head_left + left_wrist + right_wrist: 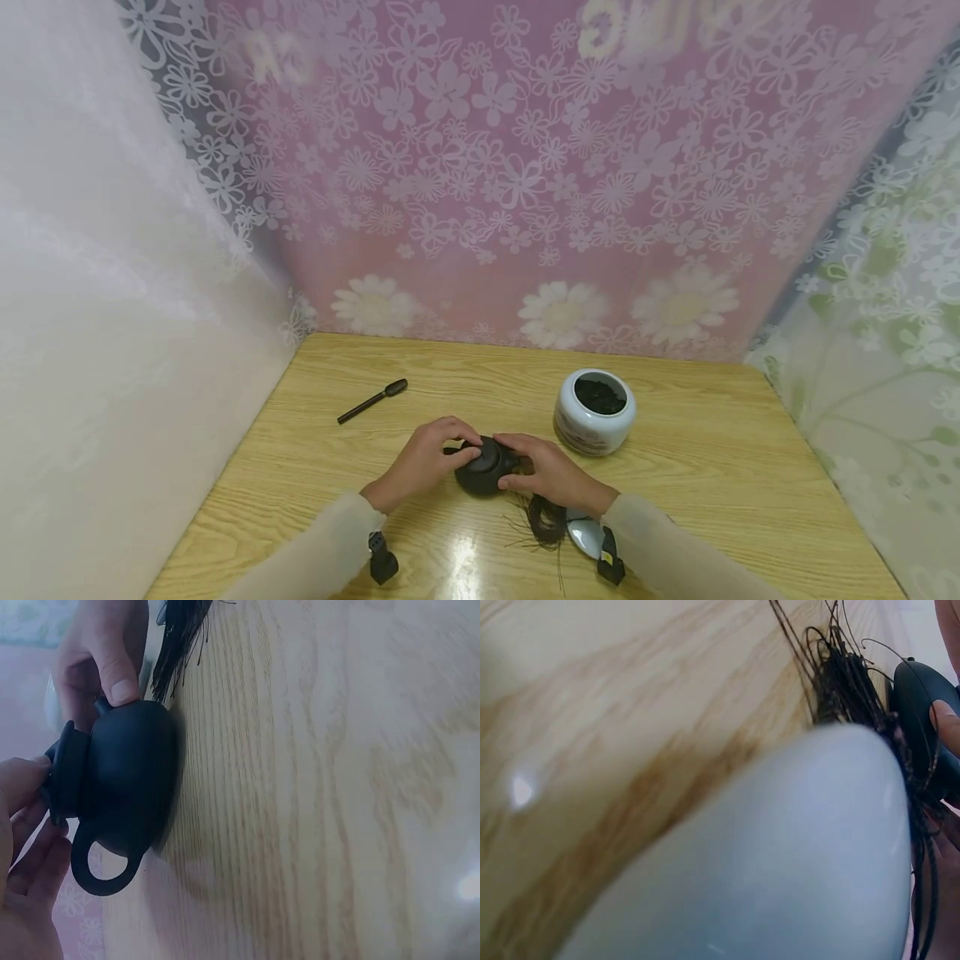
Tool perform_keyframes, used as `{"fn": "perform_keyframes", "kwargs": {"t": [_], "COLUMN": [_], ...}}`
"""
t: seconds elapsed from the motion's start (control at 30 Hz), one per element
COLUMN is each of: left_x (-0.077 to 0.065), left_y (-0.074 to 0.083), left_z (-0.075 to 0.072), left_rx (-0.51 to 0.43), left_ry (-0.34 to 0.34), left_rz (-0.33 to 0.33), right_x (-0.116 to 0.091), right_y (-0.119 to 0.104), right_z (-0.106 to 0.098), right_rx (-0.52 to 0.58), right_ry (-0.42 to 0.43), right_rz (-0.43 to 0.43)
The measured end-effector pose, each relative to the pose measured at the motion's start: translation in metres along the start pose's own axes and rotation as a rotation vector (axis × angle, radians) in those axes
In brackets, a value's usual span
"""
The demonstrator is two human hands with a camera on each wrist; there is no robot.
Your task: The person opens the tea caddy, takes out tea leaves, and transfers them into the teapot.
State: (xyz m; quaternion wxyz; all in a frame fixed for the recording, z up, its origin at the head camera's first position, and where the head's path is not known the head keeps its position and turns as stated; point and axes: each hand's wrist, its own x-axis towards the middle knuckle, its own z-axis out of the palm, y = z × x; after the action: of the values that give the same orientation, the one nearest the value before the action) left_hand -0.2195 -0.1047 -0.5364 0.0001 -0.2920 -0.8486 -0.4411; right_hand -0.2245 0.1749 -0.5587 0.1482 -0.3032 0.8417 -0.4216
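Observation:
A small black teapot (480,477) stands on the wooden table in front of me, its loop handle (105,891) to the left and its spout toward the right. My left hand (425,458) pinches the knob of the teapot's lid (69,772) from above. The lid is at the pot's mouth; whether it is fully seated I cannot tell. From the other side, my right hand (555,471) grips the pot's body beside the spout, with the thumb (120,679) on its wall.
Under my right wrist lie a bundle of dark cord (547,521) and a glossy white lid (587,537), large and blurred in the right wrist view. A white jar (592,433) holding dark leaves stands behind at right. A dark scoop (372,402) lies at back left.

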Motion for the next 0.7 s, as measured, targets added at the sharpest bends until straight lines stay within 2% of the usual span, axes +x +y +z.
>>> {"fn": "perform_keyframes", "kwargs": {"t": [0.17, 0.7], "left_x": [0.002, 0.001], "left_y": [-0.001, -0.012], "left_z": [0.005, 0.017], "left_rx": [-0.002, 0.024], "left_ry": [0.003, 0.029], "left_rz": [0.023, 0.022], "right_x": [0.000, 0.001], "right_y": [0.001, 0.001], "right_z": [0.001, 0.001], "right_rx": [0.008, -0.027], "right_ry": [0.008, 0.008], "right_rz": [0.003, -0.023]}}
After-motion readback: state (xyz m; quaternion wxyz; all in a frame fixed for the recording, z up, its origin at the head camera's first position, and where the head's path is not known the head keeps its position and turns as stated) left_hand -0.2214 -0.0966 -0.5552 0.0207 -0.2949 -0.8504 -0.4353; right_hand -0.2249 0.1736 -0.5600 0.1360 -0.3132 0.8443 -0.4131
